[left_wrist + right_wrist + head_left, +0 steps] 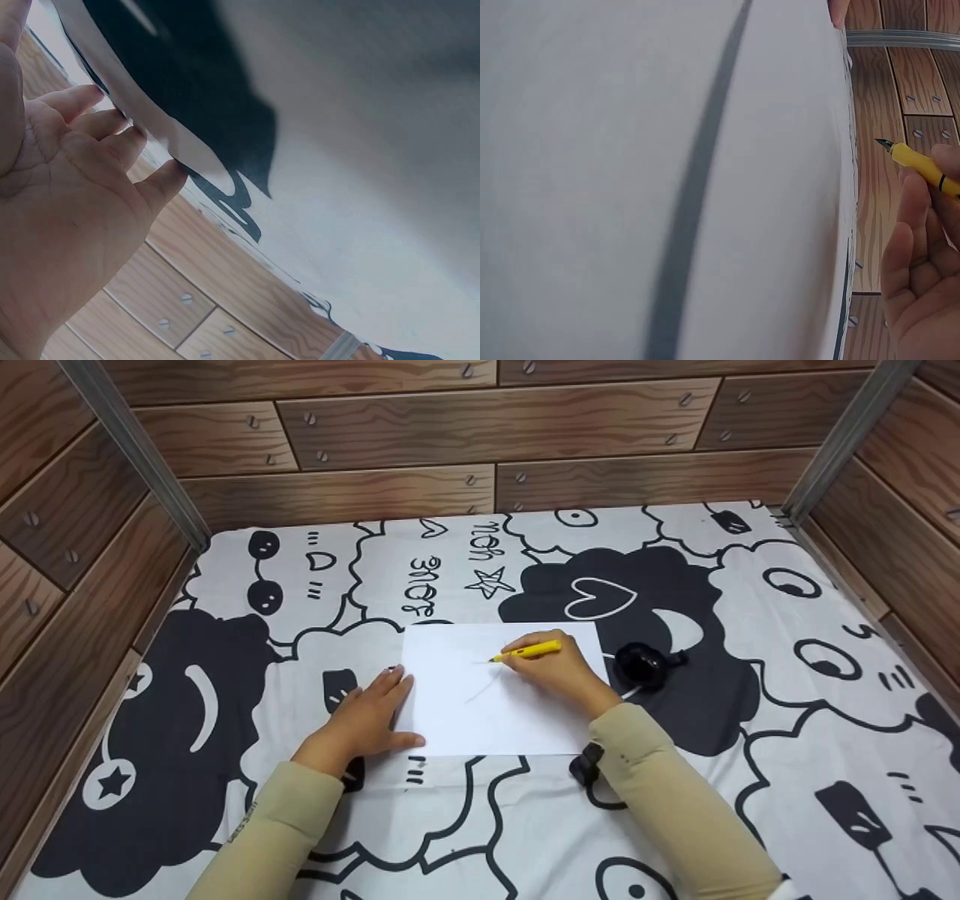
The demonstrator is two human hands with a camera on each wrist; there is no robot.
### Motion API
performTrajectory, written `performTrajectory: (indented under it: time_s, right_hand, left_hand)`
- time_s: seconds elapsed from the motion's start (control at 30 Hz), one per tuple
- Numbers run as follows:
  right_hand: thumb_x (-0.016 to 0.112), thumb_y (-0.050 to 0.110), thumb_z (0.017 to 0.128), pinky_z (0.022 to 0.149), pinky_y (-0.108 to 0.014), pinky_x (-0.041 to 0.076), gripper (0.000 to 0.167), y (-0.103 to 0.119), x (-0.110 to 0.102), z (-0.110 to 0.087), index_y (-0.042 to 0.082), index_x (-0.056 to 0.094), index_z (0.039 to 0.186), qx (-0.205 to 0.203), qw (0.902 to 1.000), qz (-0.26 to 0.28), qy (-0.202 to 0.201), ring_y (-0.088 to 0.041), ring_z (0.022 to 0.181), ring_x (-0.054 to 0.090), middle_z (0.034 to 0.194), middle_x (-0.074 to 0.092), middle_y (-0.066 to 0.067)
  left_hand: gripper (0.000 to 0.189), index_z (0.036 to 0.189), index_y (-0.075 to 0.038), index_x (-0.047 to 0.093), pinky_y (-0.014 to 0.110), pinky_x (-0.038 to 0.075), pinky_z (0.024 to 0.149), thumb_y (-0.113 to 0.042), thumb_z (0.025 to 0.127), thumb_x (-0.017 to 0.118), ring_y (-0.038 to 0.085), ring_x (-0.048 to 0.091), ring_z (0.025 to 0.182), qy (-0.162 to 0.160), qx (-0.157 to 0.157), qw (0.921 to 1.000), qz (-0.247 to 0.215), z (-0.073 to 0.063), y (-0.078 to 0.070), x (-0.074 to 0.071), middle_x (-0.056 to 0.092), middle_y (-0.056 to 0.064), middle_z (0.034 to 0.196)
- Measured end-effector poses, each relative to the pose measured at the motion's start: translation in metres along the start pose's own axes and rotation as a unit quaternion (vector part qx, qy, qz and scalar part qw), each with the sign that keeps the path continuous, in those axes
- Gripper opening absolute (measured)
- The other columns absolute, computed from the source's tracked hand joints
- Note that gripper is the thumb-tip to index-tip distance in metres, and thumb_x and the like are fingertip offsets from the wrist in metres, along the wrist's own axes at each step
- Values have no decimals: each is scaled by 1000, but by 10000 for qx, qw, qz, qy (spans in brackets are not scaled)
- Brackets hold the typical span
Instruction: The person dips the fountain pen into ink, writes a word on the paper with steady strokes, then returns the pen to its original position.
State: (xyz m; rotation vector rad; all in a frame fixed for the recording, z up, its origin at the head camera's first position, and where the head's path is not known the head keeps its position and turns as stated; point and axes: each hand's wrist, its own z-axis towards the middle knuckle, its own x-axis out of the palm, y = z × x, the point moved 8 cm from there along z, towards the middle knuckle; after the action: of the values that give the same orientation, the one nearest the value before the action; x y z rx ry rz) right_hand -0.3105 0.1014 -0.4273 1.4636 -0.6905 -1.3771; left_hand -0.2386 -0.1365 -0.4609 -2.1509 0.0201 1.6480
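Note:
A sheet of white paper (450,727) lies on the patterned cloth, with a few thin lines drawn on it. My right hand (562,667) pinches a yellow fountain pen (536,649), its nib at the paper near the upper middle. In the right wrist view the dark metal nib of the fountain pen (922,166) shows clearly, held by the fingers of the right hand (922,292). At the paper's left edge rests my left hand (367,716), fingers extended and thumb at the lower left corner. The left wrist view shows the palm side of the left hand (82,180).
A glossy black, rounded object (643,664) stands just right of the paper; its kind is unclear. A small black thing (586,765) sits by the right cuff, partly hidden. Black-and-white cloth (420,825) covers the table, and wood-patterned walls (390,431) enclose it.

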Motion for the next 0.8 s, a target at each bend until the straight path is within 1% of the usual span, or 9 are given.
performTrajectory:
  time_s: [0.2,0.3,0.37,0.47,0.67,0.8]
  right_hand:
    - [74,7,77,50,-17,44,11,-7,-9,0,7,77,88,229,9991,-103,-336,-7,54,53,75,69,-1]
    - [74,9,77,48,-18,43,10,-9,-13,-1,8,77,86,394,9979,-232,-451,-8,51,53,68,67,0]
    - [74,10,77,48,-18,42,9,-11,-14,-1,8,77,86,488,9972,-265,-496,-8,51,53,66,66,0]
    - [75,9,77,49,-18,42,9,-13,-15,-2,7,77,85,563,9967,-256,-518,-8,51,54,66,66,1]
    - [75,9,77,44,-18,41,8,-14,-14,-3,6,76,84,574,9970,-233,-456,-8,49,53,61,64,0]
    - [75,9,77,45,-17,42,9,-15,-13,-2,5,76,85,576,9972,-208,-438,-8,50,55,64,65,0]
  left_hand:
    - [95,150,-7,27,57,16,110,-53,79,70,29,13,143,3,-15,10000,-14,0,0,0,18,12,156]
    - [95,150,-7,27,57,16,110,-53,79,70,29,13,143,10,0,10000,-4,0,0,1,18,12,156]
    - [95,150,-7,27,57,16,110,-53,79,70,29,13,143,20,-1,10000,-4,0,0,1,18,12,156]
    - [95,150,-7,27,57,16,110,-53,79,70,29,12,143,28,0,10000,1,-1,0,1,18,13,156]
    - [95,150,-6,28,57,16,110,-53,80,70,30,13,143,-3,19,10000,9,-1,0,0,18,13,156]
    - [94,150,-5,28,57,16,110,-52,80,70,30,12,143,26,10,10000,-8,-1,-1,-1,18,13,156]
